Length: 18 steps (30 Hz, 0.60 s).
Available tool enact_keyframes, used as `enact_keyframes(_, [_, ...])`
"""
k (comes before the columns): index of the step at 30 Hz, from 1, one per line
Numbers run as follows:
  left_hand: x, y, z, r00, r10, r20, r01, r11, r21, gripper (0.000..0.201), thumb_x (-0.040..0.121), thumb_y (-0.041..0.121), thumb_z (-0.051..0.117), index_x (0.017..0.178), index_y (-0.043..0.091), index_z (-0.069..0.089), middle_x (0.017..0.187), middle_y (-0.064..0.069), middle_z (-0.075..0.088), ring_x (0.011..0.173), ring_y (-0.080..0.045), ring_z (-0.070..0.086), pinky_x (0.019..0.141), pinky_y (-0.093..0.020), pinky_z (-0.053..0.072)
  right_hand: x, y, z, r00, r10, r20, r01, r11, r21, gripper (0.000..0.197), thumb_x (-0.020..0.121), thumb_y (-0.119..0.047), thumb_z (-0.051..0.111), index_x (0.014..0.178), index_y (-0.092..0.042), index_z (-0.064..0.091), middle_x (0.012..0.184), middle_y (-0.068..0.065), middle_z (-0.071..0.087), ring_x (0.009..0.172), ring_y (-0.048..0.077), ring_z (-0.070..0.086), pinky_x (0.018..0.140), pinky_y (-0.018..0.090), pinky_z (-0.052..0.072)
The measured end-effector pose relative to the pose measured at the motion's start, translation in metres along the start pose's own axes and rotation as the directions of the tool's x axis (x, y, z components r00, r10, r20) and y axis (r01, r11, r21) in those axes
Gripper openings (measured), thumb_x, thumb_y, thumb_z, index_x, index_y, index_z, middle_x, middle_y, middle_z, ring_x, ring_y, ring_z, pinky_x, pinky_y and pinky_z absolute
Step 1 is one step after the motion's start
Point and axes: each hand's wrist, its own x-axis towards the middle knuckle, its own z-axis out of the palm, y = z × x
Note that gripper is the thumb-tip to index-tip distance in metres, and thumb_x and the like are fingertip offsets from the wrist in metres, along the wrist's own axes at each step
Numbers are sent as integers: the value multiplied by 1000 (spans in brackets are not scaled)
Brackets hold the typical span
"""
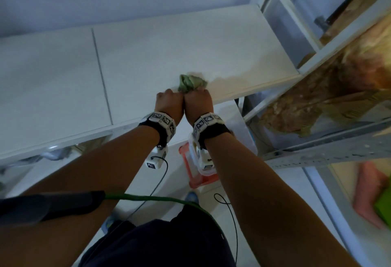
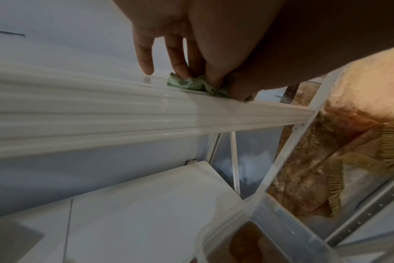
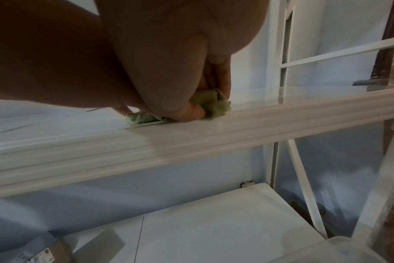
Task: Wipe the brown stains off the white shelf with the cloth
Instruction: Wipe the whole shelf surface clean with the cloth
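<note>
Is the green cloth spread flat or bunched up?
Bunched up. The cloth sits in a crumpled wad on the white shelf, with folds bulging out past the right hand gripping it.

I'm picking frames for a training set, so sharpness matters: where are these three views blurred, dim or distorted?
Head view: dim, bluish light; crumpled green cloth and white shelf top fairly sharp, right edge smeared, straight lines bowed. Left wrist view: ribbed shelf front edge streaked by motion blur, left hand dark and soft. Right wrist view: same streaking, right hand a shadowed mass; cloth recognisable.
</note>
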Motion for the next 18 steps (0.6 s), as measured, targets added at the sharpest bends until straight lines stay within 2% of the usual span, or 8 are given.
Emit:
enact_keyframes(5, [-48,-83,-4,999,35,18,-35,999,-7,27,87,6,42,99,16,64,97,-7,67,102,-31,54,85,-40,42,-1,-93,-9,1000,9,28,-10,999,40,24,91,-11,48,74,-17,65,83,4,70,92,29,61,81,35,45])
enact_keyframes(8, [-87,-152,-6,999,54,4,-54,998,-19,30,87,8,43,108,17,62,110,-4,65,106,-31,52,89,-40,40,-1,-168,-16,1000,-24,15,23,997,73,25,94,-12,46,83,-15,68,90,5,71,97,29,62,82,34,43])
enact_keyframes(10, [-114,-204,-8,998,60,-6,-60,998,-14,34,86,10,45,114,19,61,118,-1,63,110,-30,51,92,-39,37,1,-224,-22,998,-61,9,60,995,81,25,94,-11,45,84,-14,68,90,6,72,94,27,63,76,32,41])
enact_keyframes(12, [-138,-243,-14,999,53,9,-53,998,32,35,86,11,45,116,20,60,116,0,64,110,-28,51,95,-38,36,3,-267,-23,996,-91,19,89,993,84,24,93,-10,47,82,-14,68,89,5,72,91,27,64,71,31,40])
enact_keyframes(15, [-179,-308,-22,999,-18,33,15,998,67,36,87,11,44,118,20,60,114,-1,64,109,-28,53,97,-39,35,6,-343,-26,988,-151,18,148,983,110,24,93,-10,46,88,-12,69,93,6,71,98,29,62,80,34,45])
enact_keyframes(18, [-223,-374,-23,991,-132,1,132,989,65,36,86,11,43,116,22,60,112,0,65,108,-27,53,96,-39,36,9,-422,-34,970,-243,15,240,965,110,25,93,-12,44,90,-12,69,98,8,71,105,30,58,88,37,42])
